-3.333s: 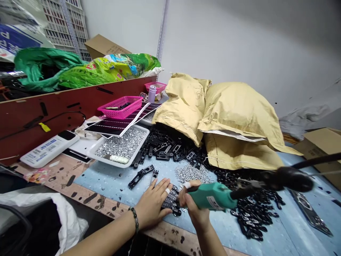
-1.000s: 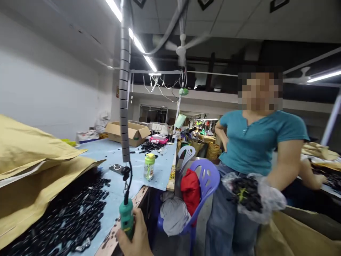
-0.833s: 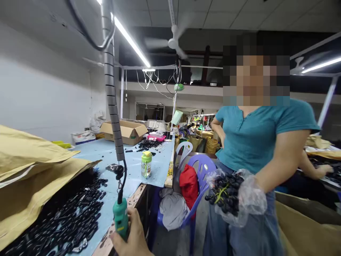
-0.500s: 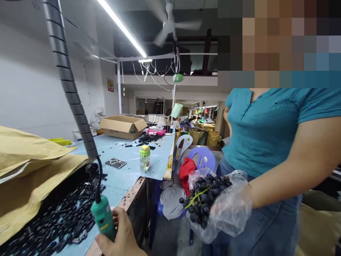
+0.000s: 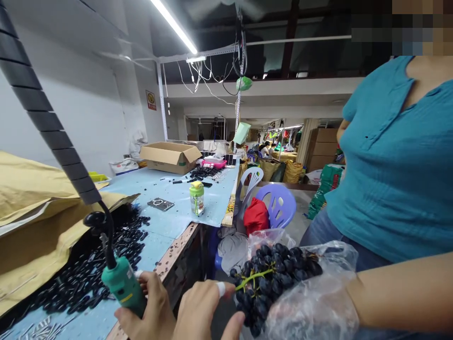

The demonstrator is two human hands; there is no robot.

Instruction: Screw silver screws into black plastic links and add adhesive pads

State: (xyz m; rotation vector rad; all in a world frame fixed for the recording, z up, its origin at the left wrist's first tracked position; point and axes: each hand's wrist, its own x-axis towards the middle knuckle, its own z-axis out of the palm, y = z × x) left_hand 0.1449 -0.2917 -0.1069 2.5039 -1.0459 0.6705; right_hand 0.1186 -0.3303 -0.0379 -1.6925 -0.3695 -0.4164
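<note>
My right hand (image 5: 150, 309) is closed round a green electric screwdriver (image 5: 122, 285), held tilted over the table's front edge; its black coiled cable (image 5: 46, 118) runs up to the left. My left hand (image 5: 200, 311), with white tape on the forefinger, reaches right with thumb and forefinger apart, the fingertips at a bunch of dark grapes (image 5: 272, 278). Another person in a teal shirt (image 5: 396, 165) holds the grapes out in a hand covered by a clear plastic glove (image 5: 318, 302).
Black plastic parts (image 5: 88, 269) are heaped on the blue-covered table (image 5: 170, 222) beside tan sacks (image 5: 28, 198). Farther along stand a green-capped bottle (image 5: 197, 197) and a cardboard box (image 5: 170, 157). A purple chair (image 5: 279, 208) with a red bag stands in the aisle.
My view swung from the parts on the table to the right. The other person stepped close and held out the grapes. My left hand has come up to them; the right keeps the screwdriver.
</note>
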